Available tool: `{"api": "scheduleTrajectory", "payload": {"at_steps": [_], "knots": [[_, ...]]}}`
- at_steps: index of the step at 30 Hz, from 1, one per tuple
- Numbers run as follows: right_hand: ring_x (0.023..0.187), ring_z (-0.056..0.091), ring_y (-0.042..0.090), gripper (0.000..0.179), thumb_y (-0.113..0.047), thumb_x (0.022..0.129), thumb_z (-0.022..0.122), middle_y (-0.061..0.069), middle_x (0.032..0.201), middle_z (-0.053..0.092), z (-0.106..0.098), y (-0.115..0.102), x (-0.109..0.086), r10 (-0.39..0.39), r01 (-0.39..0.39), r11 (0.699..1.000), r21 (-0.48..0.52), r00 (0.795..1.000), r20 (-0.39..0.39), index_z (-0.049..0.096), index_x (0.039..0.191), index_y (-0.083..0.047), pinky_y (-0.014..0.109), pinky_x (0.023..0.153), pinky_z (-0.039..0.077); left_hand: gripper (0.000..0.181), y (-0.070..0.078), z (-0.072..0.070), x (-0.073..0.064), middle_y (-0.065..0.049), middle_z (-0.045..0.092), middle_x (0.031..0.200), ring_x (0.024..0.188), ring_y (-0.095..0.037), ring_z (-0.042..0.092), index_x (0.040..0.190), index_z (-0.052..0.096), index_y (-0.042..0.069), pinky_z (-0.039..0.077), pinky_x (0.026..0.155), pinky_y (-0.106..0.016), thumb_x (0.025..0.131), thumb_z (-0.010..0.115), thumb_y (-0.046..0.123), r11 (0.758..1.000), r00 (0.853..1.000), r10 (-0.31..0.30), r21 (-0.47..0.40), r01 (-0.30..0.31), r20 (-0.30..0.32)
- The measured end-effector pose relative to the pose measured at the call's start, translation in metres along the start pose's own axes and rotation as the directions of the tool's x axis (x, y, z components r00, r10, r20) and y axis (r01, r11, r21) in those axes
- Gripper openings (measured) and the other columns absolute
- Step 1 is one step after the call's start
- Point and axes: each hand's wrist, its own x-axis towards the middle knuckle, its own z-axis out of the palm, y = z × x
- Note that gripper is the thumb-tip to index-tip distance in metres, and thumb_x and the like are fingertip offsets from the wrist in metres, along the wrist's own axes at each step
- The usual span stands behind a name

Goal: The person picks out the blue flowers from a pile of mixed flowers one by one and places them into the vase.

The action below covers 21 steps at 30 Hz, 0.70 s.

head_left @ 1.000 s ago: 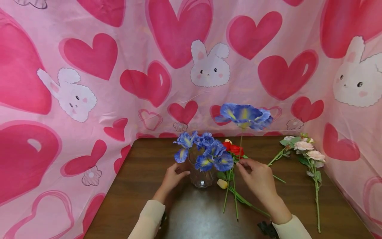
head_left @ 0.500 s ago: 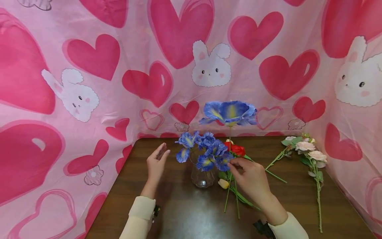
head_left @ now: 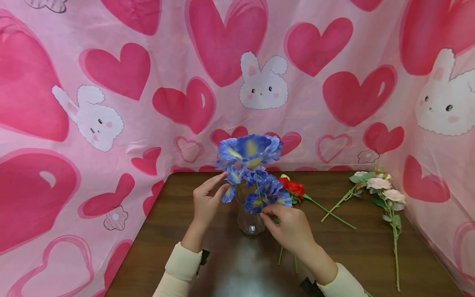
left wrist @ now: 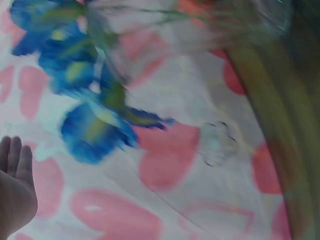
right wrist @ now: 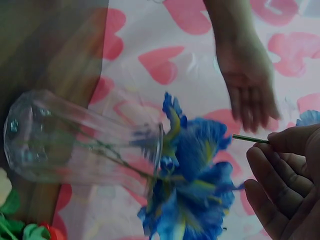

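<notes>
A clear glass vase (head_left: 251, 225) stands on the table with blue irises (head_left: 268, 187) in it; their heads spill over its rim. My right hand (head_left: 291, 227) pinches the stem of another blue iris (head_left: 250, 149), whose bloom is upright above the others. In the right wrist view, the cut end of that stem (right wrist: 250, 139) pokes out from between thumb and fingertips, past the irises at the vase mouth. My left hand (head_left: 205, 202) is raised at the left of the blooms, fingers extended and holding nothing; in the head view I cannot tell whether it touches a petal.
Red roses (head_left: 295, 188) lie on the brown table (head_left: 222, 268) behind and right of the vase. Stems of pale pink roses (head_left: 380, 183) lie at the far right. A pink heart-and-rabbit cloth (head_left: 308, 95) hangs around the table's back and sides.
My right hand has carried the iris leftward, from above the red roses to over the vase. My left hand left the vase's side, went up and left, then came back toward the blooms.
</notes>
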Motion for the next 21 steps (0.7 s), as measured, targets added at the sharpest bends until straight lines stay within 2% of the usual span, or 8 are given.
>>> {"api": "scheduleTrajectory", "payload": {"at_steps": [4,9,14,21], "knots": [[0.061,0.061,0.002,0.013,-0.01,0.073,0.083,-0.009,0.076,0.069,0.008,-0.005,-0.002,-0.01,0.009,1.0,0.022,1.0,0.022,0.072,0.079,-0.016,0.021,0.053,0.048,0.025,0.0,0.008,-0.004,-0.029,0.067,0.1,0.094,-0.028,0.069,0.103,0.067,-0.016,0.055,0.079,-0.026,0.078,0.066,-0.022,0.989,0.997,-0.015,-0.148,0.027,0.082],[0.06,0.059,0.001,0.015,-0.009,0.073,0.083,-0.01,0.075,0.069,0.015,-0.005,-0.005,-0.007,0.005,0.999,0.045,0.999,0.038,0.071,0.079,-0.016,0.02,0.052,0.047,0.019,0.005,0.017,-0.007,-0.022,0.07,0.101,0.091,-0.023,0.07,0.105,0.066,-0.016,0.056,0.077,-0.031,0.088,0.066,-0.008,0.942,0.983,-0.108,-0.302,0.149,0.149],[0.06,0.059,0.001,0.016,-0.009,0.072,0.084,-0.01,0.074,0.068,0.019,-0.004,-0.008,-0.001,-0.001,0.999,0.035,0.998,0.058,0.071,0.077,-0.016,0.021,0.052,0.047,0.023,0.009,0.024,-0.008,-0.011,0.073,0.098,0.09,-0.021,0.07,0.106,0.063,-0.021,0.055,0.082,-0.039,0.09,0.065,-0.005,0.879,0.965,-0.2,-0.405,0.253,0.167],[0.06,0.059,0.002,0.016,-0.008,0.073,0.083,-0.009,0.074,0.068,0.021,-0.003,-0.01,0.016,-0.02,0.999,0.037,0.995,0.1,0.071,0.078,-0.016,0.021,0.052,0.048,0.024,0.011,0.029,-0.005,-0.007,0.073,0.095,0.085,-0.022,0.071,0.105,0.06,-0.025,0.055,0.078,-0.042,0.09,0.064,-0.005,0.835,0.96,-0.226,-0.475,0.278,0.166]]}}
